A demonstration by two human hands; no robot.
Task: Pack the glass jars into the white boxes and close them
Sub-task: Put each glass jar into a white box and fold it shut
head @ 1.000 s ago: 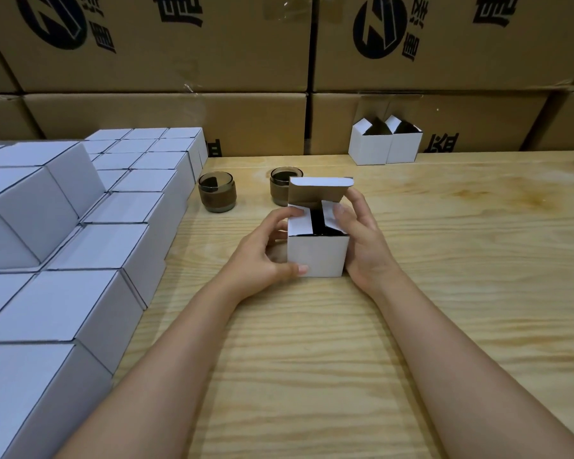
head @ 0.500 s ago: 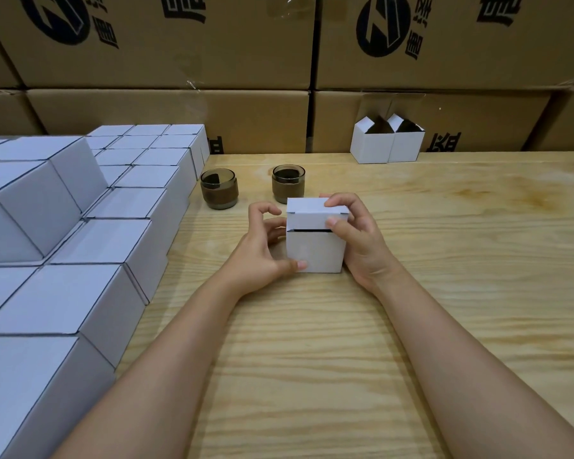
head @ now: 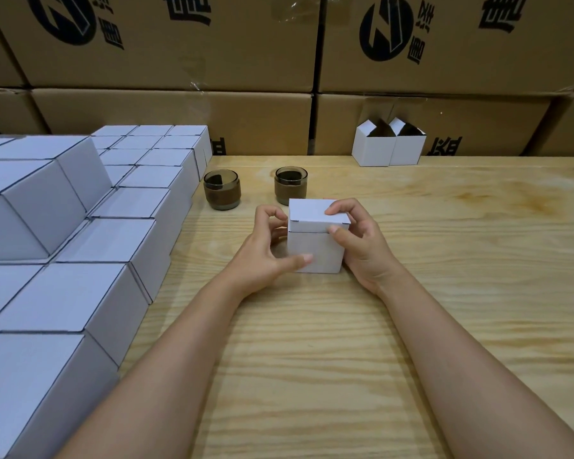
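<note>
Folded down since a second ago, when it stood upright over the open flaps, the lid (head: 309,210) now lies across the top of the white box (head: 315,250), its front edge not tucked in and a thin dark seam showing under it. That box stands on the worktop (head: 444,260) at the middle of the scene, between both hands. The right hand (head: 362,246) pinches the lid's front right corner, forefinger on top and thumb against the front edge. The left hand (head: 262,256) grips the box from the left, thumb pressed low on the near face and fingers curled beside the left wall.

Just beyond the box stand two glass jars, one (head: 290,182) partly hidden behind its far edge and the other (head: 221,190) further left. Two open white boxes (head: 371,150) sit side by side at the far right. Closed white boxes (head: 113,240) are stacked in steps along the left. Brown cartons (head: 179,44) with black print wall off the far side.
</note>
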